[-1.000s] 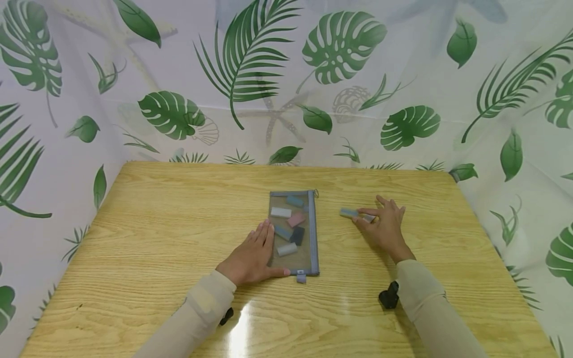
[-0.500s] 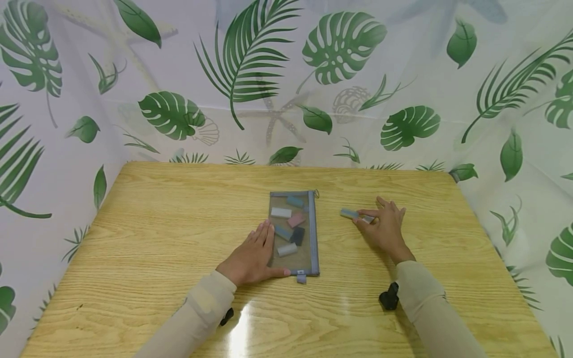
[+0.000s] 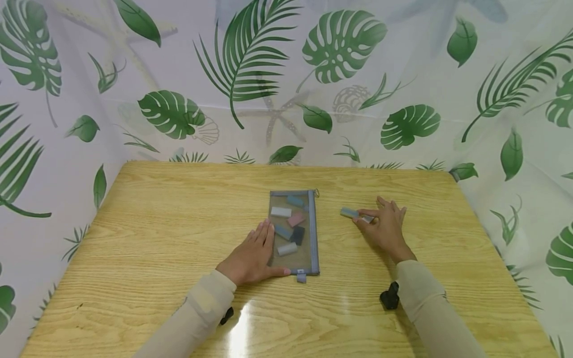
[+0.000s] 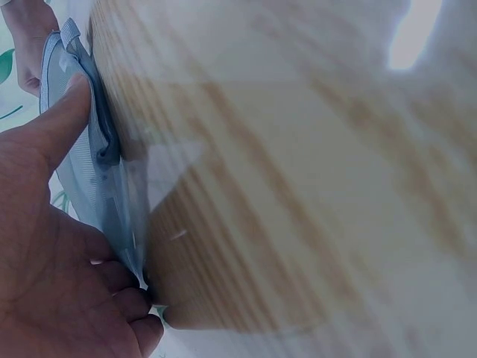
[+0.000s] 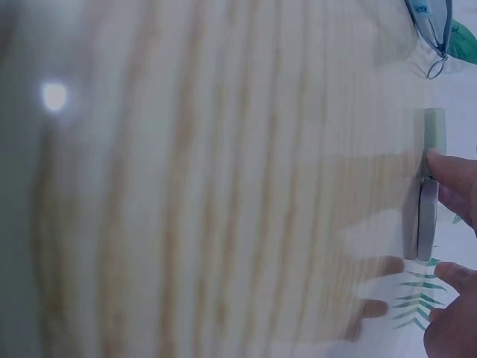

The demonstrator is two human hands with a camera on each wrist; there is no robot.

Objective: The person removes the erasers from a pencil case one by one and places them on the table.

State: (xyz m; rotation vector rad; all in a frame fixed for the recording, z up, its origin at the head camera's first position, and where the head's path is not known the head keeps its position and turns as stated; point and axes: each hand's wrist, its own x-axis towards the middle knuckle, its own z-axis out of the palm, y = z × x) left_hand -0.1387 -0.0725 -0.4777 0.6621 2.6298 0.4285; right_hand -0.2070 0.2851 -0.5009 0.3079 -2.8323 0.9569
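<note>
A see-through mesh pouch (image 3: 293,231) with a grey-blue zip edge lies flat mid-table and holds several small coloured blocks. My left hand (image 3: 250,258) lies flat on the pouch's left edge, thumb stretched along its near end; the left wrist view shows the thumb (image 4: 63,119) on the pouch (image 4: 82,171). To the right, my right hand (image 3: 384,226) pinches a small grey-blue block (image 3: 349,213) between thumb and fingers, low over the wood. In the right wrist view the block (image 5: 434,134) sits at the fingertips (image 5: 455,175), with a second grey piece (image 5: 426,220) just behind it.
The wooden table (image 3: 179,238) is walled on three sides by a leaf-printed curtain (image 3: 268,74). A small black object (image 3: 388,296) lies by my right forearm. Bare wood stretches to the left and along the near edge.
</note>
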